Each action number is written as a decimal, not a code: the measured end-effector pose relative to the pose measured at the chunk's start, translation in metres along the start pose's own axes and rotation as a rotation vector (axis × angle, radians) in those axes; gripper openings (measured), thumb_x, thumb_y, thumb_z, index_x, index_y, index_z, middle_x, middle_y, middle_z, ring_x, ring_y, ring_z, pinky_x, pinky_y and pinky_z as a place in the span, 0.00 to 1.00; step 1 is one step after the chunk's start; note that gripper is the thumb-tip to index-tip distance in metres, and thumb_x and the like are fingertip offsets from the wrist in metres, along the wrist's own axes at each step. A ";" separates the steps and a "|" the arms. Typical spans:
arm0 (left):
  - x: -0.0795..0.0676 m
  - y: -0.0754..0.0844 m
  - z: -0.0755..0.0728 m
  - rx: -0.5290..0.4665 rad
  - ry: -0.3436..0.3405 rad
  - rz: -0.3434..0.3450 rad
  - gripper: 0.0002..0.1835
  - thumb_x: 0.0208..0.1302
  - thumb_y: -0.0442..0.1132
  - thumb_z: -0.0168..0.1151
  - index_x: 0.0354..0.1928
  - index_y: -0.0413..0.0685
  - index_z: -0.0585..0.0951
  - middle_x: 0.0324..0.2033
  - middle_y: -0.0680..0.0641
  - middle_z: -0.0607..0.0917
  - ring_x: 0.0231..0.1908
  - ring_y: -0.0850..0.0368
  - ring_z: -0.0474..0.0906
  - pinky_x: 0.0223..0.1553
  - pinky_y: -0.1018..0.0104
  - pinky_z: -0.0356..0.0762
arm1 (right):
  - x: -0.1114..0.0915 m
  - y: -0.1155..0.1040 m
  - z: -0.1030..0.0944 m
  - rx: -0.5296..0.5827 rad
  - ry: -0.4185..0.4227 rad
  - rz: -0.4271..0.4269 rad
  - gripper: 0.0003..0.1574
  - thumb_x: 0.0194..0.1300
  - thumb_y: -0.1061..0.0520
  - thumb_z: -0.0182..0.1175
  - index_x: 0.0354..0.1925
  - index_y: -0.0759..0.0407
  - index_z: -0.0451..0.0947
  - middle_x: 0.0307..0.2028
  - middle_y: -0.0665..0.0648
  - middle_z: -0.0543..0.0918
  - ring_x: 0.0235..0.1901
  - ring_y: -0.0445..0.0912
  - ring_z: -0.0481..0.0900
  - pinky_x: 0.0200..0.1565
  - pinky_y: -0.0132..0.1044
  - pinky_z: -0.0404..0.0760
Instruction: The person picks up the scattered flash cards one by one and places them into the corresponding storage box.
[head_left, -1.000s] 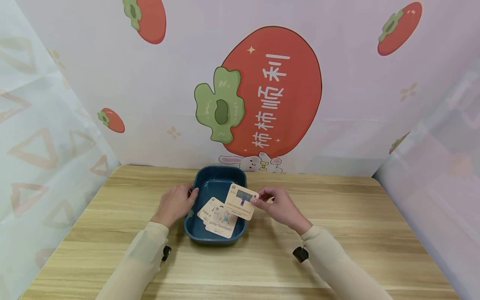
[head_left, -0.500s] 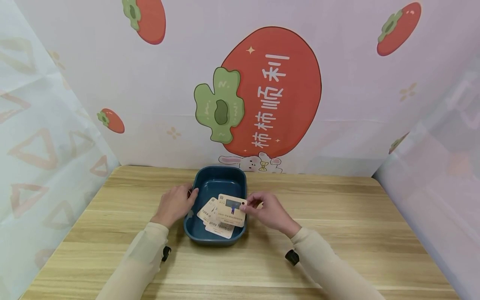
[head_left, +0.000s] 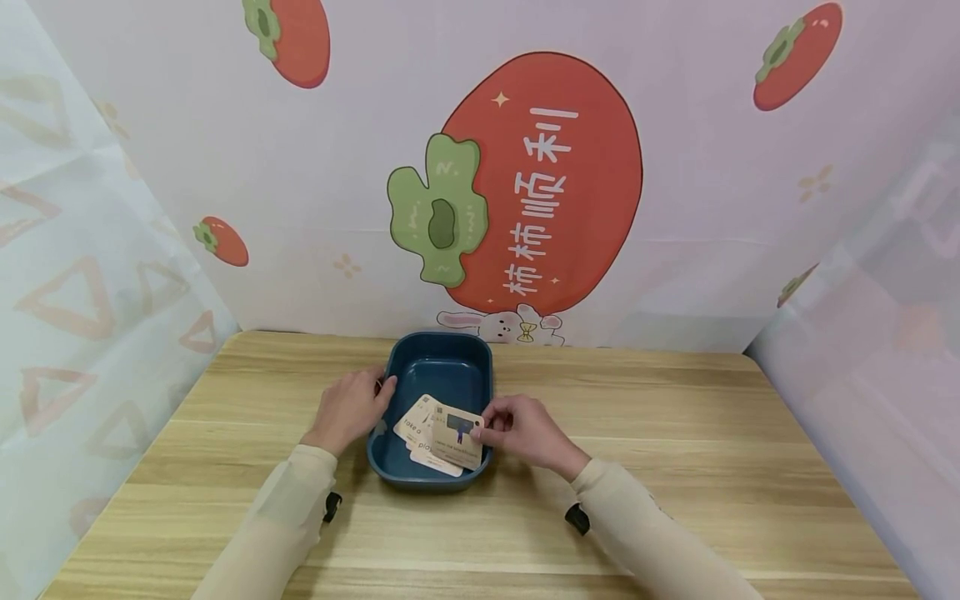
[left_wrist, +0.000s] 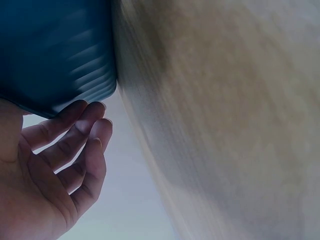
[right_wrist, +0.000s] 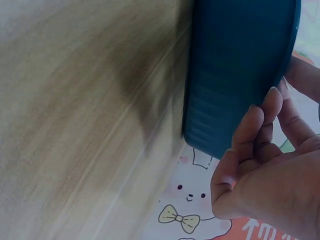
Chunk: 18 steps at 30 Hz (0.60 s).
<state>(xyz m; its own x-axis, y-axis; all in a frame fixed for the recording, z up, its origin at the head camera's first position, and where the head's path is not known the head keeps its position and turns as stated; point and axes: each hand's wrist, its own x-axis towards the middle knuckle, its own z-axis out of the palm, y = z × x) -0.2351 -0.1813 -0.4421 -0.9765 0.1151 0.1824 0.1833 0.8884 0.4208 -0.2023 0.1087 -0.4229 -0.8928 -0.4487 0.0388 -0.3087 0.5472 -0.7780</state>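
Note:
A dark blue plastic bin (head_left: 435, 350) stands on the wooden table. My left hand (head_left: 352, 408) holds its left rim, thumb over the edge and fingers along the outer wall. In the left wrist view those fingers (left_wrist: 75, 125) bend beside the wall. A beige picture card (head_left: 448, 450), printed with a blackboard and a small figure, is pinched by its right edge in my right hand (head_left: 521, 429). It overlaps several other cards (head_left: 414, 421) in the bin, one lettered "take a". The right wrist view shows my right hand at the bin's rim, the card hidden there.
The wooden table (head_left: 675, 467) spreads around the bin. Behind it rises a pale printed backdrop (head_left: 697, 167) with large red persimmons and a rabbit. A pale sheet (head_left: 112, 292) slopes down at the left side.
My right hand has moved left and down, bringing the pinched card from over the bin's right rim down onto the other cards. My left hand has stayed at the left rim.

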 end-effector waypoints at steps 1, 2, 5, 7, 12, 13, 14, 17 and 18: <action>0.000 0.000 0.000 -0.001 -0.002 -0.002 0.16 0.75 0.47 0.55 0.34 0.44 0.81 0.22 0.49 0.78 0.23 0.52 0.73 0.24 0.60 0.69 | 0.000 0.000 0.000 -0.005 -0.002 0.003 0.06 0.64 0.55 0.72 0.32 0.53 0.83 0.24 0.49 0.75 0.28 0.44 0.72 0.28 0.33 0.69; 0.000 0.000 0.000 -0.002 -0.002 -0.003 0.16 0.75 0.47 0.55 0.33 0.44 0.81 0.22 0.49 0.78 0.23 0.52 0.73 0.24 0.60 0.69 | 0.000 0.000 0.000 -0.012 -0.004 0.007 0.06 0.64 0.55 0.72 0.32 0.53 0.84 0.24 0.49 0.75 0.27 0.44 0.72 0.28 0.33 0.69; 0.000 0.000 0.000 -0.006 -0.002 -0.004 0.16 0.76 0.47 0.55 0.33 0.44 0.81 0.22 0.49 0.78 0.23 0.52 0.73 0.23 0.60 0.68 | 0.000 0.000 0.000 -0.049 0.007 0.011 0.06 0.63 0.54 0.73 0.35 0.53 0.85 0.23 0.49 0.74 0.26 0.44 0.72 0.27 0.35 0.69; 0.000 0.000 0.000 -0.010 -0.001 -0.005 0.16 0.76 0.47 0.55 0.33 0.44 0.80 0.22 0.49 0.78 0.23 0.52 0.73 0.23 0.61 0.69 | 0.001 0.000 0.000 -0.093 0.029 0.005 0.08 0.61 0.52 0.74 0.37 0.52 0.86 0.22 0.48 0.74 0.26 0.44 0.72 0.31 0.38 0.69; 0.000 0.000 -0.001 -0.012 -0.003 -0.005 0.16 0.75 0.47 0.55 0.34 0.43 0.81 0.22 0.49 0.78 0.23 0.52 0.74 0.23 0.61 0.69 | 0.002 -0.001 0.001 -0.184 0.085 0.007 0.15 0.58 0.50 0.77 0.42 0.53 0.87 0.23 0.47 0.75 0.29 0.42 0.73 0.44 0.50 0.59; 0.000 0.000 -0.001 -0.013 -0.003 -0.006 0.16 0.75 0.47 0.55 0.34 0.43 0.81 0.22 0.49 0.78 0.23 0.52 0.74 0.23 0.61 0.69 | 0.002 -0.001 0.001 -0.191 0.091 0.009 0.16 0.57 0.50 0.77 0.42 0.54 0.87 0.23 0.47 0.76 0.29 0.42 0.73 0.44 0.50 0.57; 0.000 0.000 -0.001 -0.013 -0.003 -0.007 0.16 0.75 0.47 0.55 0.34 0.43 0.81 0.22 0.49 0.78 0.23 0.52 0.74 0.23 0.61 0.69 | 0.002 -0.002 0.002 -0.198 0.096 0.010 0.17 0.57 0.49 0.77 0.43 0.54 0.87 0.23 0.47 0.76 0.30 0.42 0.73 0.44 0.51 0.57; 0.000 0.000 -0.001 -0.015 -0.005 -0.006 0.16 0.75 0.47 0.55 0.34 0.42 0.81 0.22 0.49 0.78 0.23 0.52 0.73 0.23 0.61 0.69 | 0.002 -0.002 0.002 -0.215 0.110 0.007 0.19 0.56 0.49 0.78 0.44 0.54 0.87 0.23 0.48 0.76 0.30 0.42 0.73 0.43 0.50 0.56; 0.000 0.000 0.000 -0.014 -0.004 -0.007 0.16 0.75 0.47 0.55 0.34 0.43 0.81 0.22 0.49 0.78 0.22 0.53 0.73 0.23 0.61 0.69 | 0.002 -0.003 0.002 -0.219 0.113 0.006 0.19 0.56 0.49 0.78 0.45 0.53 0.87 0.23 0.48 0.76 0.31 0.42 0.73 0.43 0.50 0.56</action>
<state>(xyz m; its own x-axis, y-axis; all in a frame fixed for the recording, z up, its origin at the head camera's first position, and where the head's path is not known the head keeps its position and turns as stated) -0.2349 -0.1812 -0.4417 -0.9782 0.1106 0.1755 0.1777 0.8831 0.4341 -0.2024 0.1048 -0.4224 -0.9221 -0.3697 0.1141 -0.3560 0.6952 -0.6244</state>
